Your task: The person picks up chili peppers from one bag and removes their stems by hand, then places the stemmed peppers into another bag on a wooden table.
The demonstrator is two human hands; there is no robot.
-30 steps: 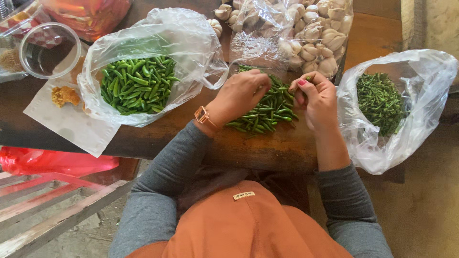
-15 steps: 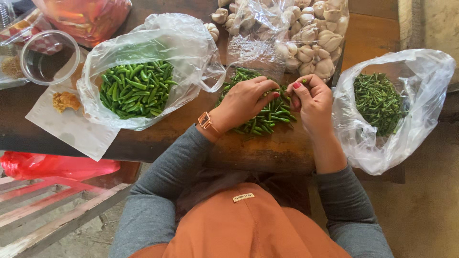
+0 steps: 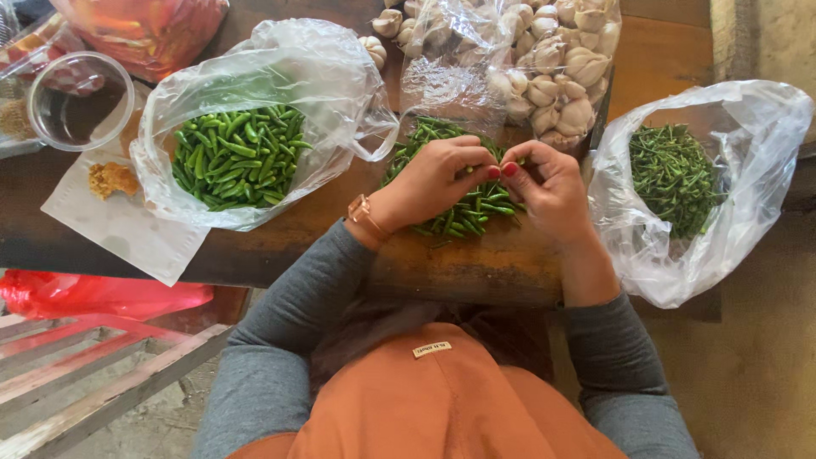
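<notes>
A loose pile of green chillies lies on the dark wooden table in front of me. My left hand and my right hand meet above the pile, fingertips pinched together on one small green chilli. Left of them, an open clear plastic bag holds green chillies without stems. At the right table edge another clear bag holds a heap of thin green stems.
A clear bag of garlic bulbs sits behind the pile. At far left stand an empty clear plastic cup, a white paper sheet with a yellowish crumb, and red-orange bags. A red bag and wooden bench slats lie below left.
My two hands have drawn together over the chilli pile; a second ago they were apart, the right one raised slightly toward the stem bag.
</notes>
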